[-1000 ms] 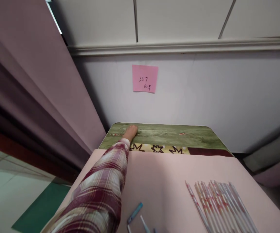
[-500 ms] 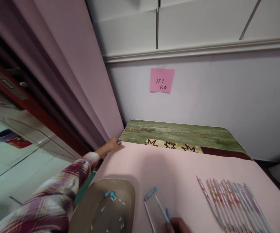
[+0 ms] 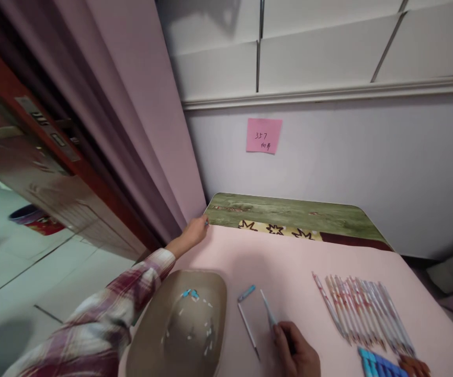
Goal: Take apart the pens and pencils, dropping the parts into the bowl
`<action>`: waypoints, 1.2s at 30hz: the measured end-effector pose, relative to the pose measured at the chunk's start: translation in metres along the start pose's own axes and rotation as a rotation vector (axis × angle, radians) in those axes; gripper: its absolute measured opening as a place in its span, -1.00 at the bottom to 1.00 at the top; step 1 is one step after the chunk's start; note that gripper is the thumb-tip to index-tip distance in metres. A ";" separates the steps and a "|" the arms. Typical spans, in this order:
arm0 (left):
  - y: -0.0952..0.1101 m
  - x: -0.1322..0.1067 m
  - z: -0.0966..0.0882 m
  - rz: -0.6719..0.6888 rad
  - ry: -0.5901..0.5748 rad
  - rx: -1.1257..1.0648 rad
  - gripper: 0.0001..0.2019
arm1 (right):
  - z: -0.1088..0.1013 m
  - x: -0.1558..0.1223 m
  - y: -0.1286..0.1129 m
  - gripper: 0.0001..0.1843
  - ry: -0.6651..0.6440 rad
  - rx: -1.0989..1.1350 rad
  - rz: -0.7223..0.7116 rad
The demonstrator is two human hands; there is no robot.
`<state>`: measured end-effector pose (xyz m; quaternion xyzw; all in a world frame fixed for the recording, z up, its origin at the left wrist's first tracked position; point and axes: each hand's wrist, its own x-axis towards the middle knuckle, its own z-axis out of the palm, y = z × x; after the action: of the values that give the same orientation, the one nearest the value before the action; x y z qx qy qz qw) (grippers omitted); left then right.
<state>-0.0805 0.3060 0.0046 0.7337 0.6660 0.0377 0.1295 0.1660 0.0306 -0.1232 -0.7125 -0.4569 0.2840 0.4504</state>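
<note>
My left hand (image 3: 195,233) is at the far left edge of the table, fingers pinched on a small blue piece (image 3: 206,223); its kind is too small to make out. Near the front, my right hand (image 3: 297,351) grips a slim pale-blue pen part (image 3: 269,310) with its thin white tip pointing away from me. Left of that hand lie a pen refill (image 3: 249,330) and a short translucent blue pen piece (image 3: 246,292), nearly touching end to end. A grey-brown basin (image 3: 221,324) holds several small white and blue bits.
Several clear, patterned pen barrels (image 3: 363,309) lie in a row at the right on the pink sheet (image 3: 273,256). Blue pieces (image 3: 379,364) and brown pieces (image 3: 415,365) sit below them. A wall stands behind the green tabletop (image 3: 281,207), a curtain (image 3: 144,131) at left.
The view has shifted, bringing more of my right hand and the blue and brown pieces into sight. My left hand stays near the table's far left edge, still pinching the small blue piece.
</note>
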 end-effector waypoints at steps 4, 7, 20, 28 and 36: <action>0.016 -0.101 -0.023 0.259 0.040 -0.017 -0.83 | -0.012 -0.002 0.000 -0.53 -0.089 0.067 -0.036; 0.014 -0.178 -0.006 0.278 -0.051 -0.128 -0.86 | -0.018 -0.004 0.002 -0.55 -0.073 0.124 -0.034; 0.008 -0.264 0.068 -0.146 0.151 -1.136 -0.78 | -0.045 -0.067 -0.050 -0.57 -0.322 0.491 0.147; 0.057 -0.273 0.050 -0.212 -0.166 -2.029 -0.82 | -0.053 -0.087 -0.068 -0.63 -0.442 0.552 0.157; 0.069 -0.260 0.060 -0.334 -0.081 -2.111 -0.84 | -0.052 -0.075 -0.053 -0.61 -0.319 0.521 0.121</action>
<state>-0.0290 0.0353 -0.0067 0.1506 0.3838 0.5524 0.7245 0.1562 -0.0484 -0.0534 -0.5456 -0.3903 0.5260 0.5228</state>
